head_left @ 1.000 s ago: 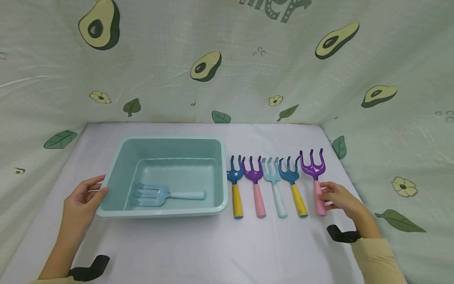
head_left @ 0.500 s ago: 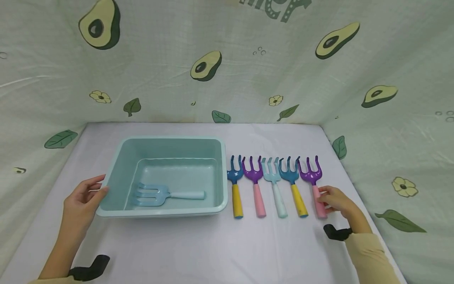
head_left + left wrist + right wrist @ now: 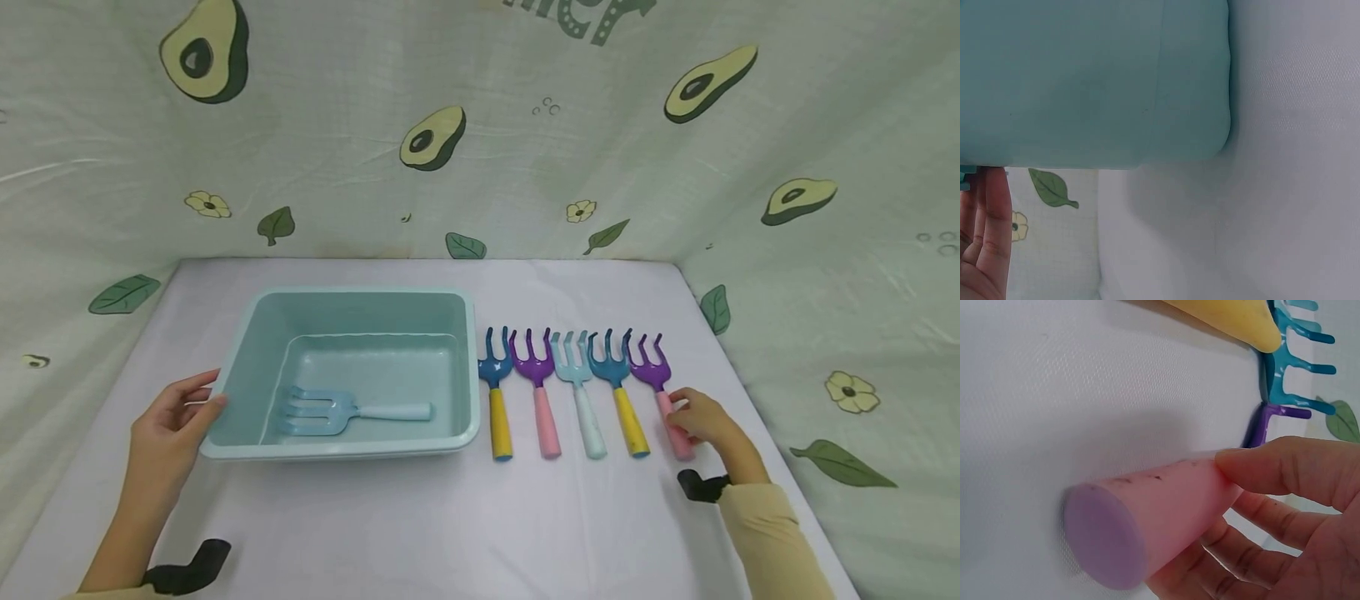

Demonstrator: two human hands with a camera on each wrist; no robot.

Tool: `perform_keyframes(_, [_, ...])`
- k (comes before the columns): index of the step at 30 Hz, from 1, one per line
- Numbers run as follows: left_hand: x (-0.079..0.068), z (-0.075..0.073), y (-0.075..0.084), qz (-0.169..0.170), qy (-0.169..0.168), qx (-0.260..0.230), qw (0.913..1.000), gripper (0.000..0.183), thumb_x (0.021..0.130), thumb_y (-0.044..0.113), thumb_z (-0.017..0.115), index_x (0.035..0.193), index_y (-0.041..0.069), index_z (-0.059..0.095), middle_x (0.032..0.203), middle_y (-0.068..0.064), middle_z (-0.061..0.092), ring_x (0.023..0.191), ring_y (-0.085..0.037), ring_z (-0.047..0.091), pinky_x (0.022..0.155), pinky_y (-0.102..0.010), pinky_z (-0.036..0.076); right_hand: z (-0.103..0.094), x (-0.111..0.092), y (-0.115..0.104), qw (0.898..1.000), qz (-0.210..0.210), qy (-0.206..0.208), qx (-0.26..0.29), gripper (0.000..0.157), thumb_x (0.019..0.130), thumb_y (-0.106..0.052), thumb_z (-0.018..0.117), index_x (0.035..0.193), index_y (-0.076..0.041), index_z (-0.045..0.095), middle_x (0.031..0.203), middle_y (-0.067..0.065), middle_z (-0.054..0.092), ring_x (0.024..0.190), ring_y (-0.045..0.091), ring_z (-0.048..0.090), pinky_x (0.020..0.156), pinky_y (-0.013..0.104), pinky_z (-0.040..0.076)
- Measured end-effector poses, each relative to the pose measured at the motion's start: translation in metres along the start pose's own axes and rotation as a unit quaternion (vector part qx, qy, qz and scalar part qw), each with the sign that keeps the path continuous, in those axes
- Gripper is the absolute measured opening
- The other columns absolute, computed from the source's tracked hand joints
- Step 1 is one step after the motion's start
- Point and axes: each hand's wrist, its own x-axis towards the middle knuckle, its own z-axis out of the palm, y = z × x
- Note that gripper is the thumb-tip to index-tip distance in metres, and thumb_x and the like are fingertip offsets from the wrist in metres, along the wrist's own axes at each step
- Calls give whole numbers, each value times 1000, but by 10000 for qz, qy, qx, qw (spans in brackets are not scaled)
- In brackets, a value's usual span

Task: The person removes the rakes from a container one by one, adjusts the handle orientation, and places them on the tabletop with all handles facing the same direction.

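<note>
My left hand holds the left rim of a pale teal plastic basin. In the left wrist view, the fingers come up against the edge of the basin's side wall. Inside the basin lies a light blue hand rake, prongs to the left. My right hand grips the pink handle of a purple-pronged hand rake at the right end of a row. Seen from the right wrist, thumb and fingers are around the pink handle, whose flat end faces the camera.
Between the basin and the held rake lie a blue-and-yellow rake, a purple-and-pink rake, a light blue rake and another blue-and-yellow rake. They rest on a white-covered table. A printed avocado curtain hangs behind.
My right hand has brought the purple-and-pink rake down and left, so its prongs now sit beside the neighbouring blue-and-yellow rake. The left hand and basin have stayed in place.
</note>
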Motion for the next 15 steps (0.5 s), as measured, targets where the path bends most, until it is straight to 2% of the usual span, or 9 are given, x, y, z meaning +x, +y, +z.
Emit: perform_keyframes(15, [1, 1, -1, -17, 17, 2, 10000, 41, 90, 15, 60, 130, 13, 53, 93, 21, 53, 74, 9, 54, 60, -6, 46, 3, 3, -1, 9998, -2, 158, -75, 51, 88, -14, 52, 126, 14, 35, 110, 33, 49, 84, 29, 56, 66, 34, 53])
